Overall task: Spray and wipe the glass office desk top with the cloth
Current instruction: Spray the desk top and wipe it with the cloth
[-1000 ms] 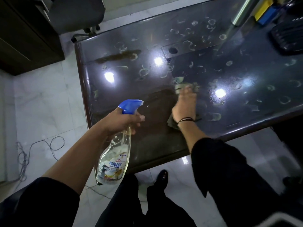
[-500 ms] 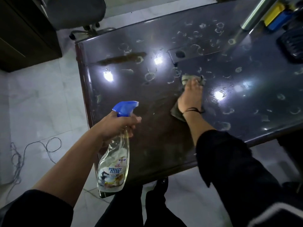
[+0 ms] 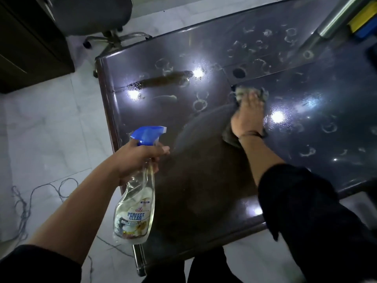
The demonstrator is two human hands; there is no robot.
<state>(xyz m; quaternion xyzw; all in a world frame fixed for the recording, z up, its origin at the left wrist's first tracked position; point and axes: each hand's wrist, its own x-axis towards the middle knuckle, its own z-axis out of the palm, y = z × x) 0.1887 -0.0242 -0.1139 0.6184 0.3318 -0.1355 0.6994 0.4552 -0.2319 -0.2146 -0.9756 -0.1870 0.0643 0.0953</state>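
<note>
The dark glass desk top [image 3: 204, 190] fills the middle and right of the view, dotted with white foam rings across its far and right parts. My right hand [image 3: 247, 116] lies flat on a grey-green cloth [image 3: 240, 92], pressing it against the glass near the middle. The cloth shows beyond my fingertips and under my wrist. My left hand [image 3: 138, 159] grips the neck of a clear spray bottle [image 3: 132, 209] with a blue trigger head, held in the air over the desk's near left edge. The glass near me is free of foam rings.
A grey office chair [image 3: 91, 15] stands beyond the desk's far left corner, beside a dark cabinet [image 3: 30, 48]. A metal post [image 3: 338, 15] and yellow and blue items [image 3: 365, 21] sit at the far right. Loose cables [image 3: 22, 203] lie on the white tiled floor at left.
My right hand has pushed the cloth farther away across the glass, toward the round hole. The spray bottle in my left hand has stayed roughly where it was.
</note>
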